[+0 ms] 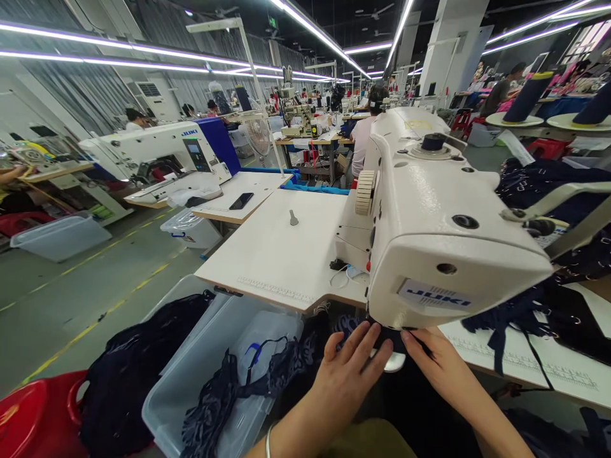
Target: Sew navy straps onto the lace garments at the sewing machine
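Note:
A white Juki sewing machine [429, 216] stands on a white table [281, 248] in front of me. Under its head lies dark navy fabric [353, 327]. My left hand [348, 372] rests flat on that fabric with fingers stretched toward the needle area. My right hand [436, 362] lies beside it, fingers extended and pressed on the same dark fabric below the machine head. The needle itself is hidden by the machine head.
A clear plastic bin [200, 375] with dark lace pieces sits at lower left, beside a red tub [33, 416]. More navy fabric [548, 305] is piled on the right. A phone [241, 201] lies on the neighbouring table. Other workers sit at machines further back.

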`<action>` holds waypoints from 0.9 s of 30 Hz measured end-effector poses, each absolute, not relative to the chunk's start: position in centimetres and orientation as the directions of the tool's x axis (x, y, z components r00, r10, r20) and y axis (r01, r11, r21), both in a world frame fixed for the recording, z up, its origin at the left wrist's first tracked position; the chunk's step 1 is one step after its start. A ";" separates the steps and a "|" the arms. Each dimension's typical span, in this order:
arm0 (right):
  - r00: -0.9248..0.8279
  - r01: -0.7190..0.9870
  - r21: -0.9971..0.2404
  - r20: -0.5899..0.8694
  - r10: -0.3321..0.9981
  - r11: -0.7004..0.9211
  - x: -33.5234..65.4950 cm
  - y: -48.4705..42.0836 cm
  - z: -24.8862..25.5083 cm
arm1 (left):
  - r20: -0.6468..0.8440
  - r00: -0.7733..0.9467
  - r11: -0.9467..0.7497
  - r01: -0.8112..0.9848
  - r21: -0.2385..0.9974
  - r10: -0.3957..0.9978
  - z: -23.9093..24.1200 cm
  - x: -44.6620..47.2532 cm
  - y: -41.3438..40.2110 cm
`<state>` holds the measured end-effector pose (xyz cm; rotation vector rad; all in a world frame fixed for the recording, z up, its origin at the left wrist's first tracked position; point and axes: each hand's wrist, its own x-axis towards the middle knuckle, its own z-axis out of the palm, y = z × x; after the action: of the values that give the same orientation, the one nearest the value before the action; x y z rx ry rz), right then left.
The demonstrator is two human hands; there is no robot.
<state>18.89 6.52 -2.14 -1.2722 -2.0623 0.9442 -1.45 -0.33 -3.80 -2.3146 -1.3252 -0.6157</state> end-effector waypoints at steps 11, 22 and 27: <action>-0.392 0.546 -0.772 0.106 0.914 0.324 18.9 7.2 -2.9 | 0.575 0.419 -0.421 0.896 -0.139 0.703 -4.2 -0.9 -0.4; -0.369 0.568 -0.738 0.167 0.914 0.364 18.7 6.6 -2.8 | 0.616 0.356 -0.378 0.920 -0.102 0.703 -4.0 -0.3 -0.5; -0.381 0.574 -0.733 0.155 0.911 0.365 18.6 6.4 -2.8 | 0.598 0.362 -0.372 0.921 -0.113 0.715 -3.9 -0.1 -0.6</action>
<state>18.63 6.44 -2.81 -1.2804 -2.0769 0.7964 -0.11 -0.64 -3.94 -2.1962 -1.4222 -0.6423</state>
